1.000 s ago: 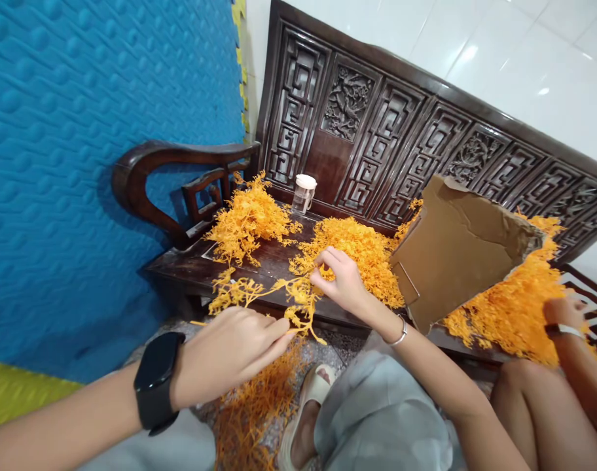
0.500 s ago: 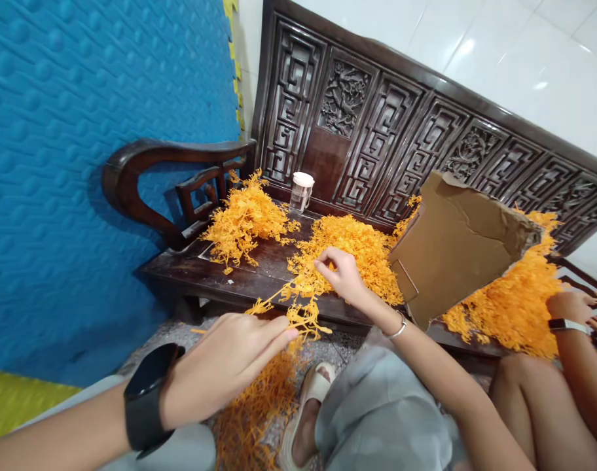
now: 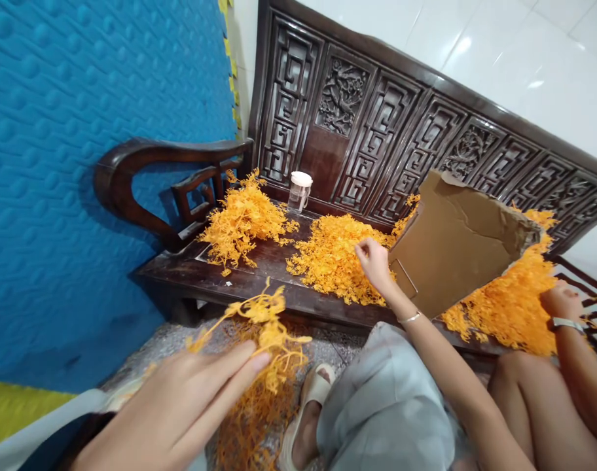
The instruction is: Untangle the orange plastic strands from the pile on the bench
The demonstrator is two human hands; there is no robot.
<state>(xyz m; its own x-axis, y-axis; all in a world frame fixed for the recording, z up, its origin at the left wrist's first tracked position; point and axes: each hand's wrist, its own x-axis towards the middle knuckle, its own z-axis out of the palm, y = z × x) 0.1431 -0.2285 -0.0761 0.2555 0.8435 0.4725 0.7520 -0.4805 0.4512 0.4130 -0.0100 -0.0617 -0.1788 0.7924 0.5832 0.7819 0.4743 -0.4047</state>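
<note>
My left hand (image 3: pixel 195 392), low in front, is closed on a bunch of orange branched plastic strands (image 3: pixel 273 343) that fan out past the fingertips. Over the right part of an orange pile (image 3: pixel 335 245) hovers my right hand (image 3: pixel 376 263), its fingers curled together. Whatever those fingers hold, if anything, is hidden. A second orange heap (image 3: pixel 247 219) of the same branched pieces lies further left on the dark wooden bench (image 3: pixel 273 267). Beneath my left hand, more orange strands (image 3: pixel 249 432) cover the floor.
A torn cardboard piece (image 3: pixel 465 245) leans right of my right hand, before a larger orange heap (image 3: pixel 514 307). A lidded clear cup (image 3: pixel 300 193) stands by the carved backrest (image 3: pixel 328 154). At far right is another person's hand (image 3: pixel 562 299). Blue matting (image 3: pixel 82 196) lines the left.
My hands have moved apart. The left came down and toward me with the strands, which are no longer stretched near the pile; the right shifted right across the pile.
</note>
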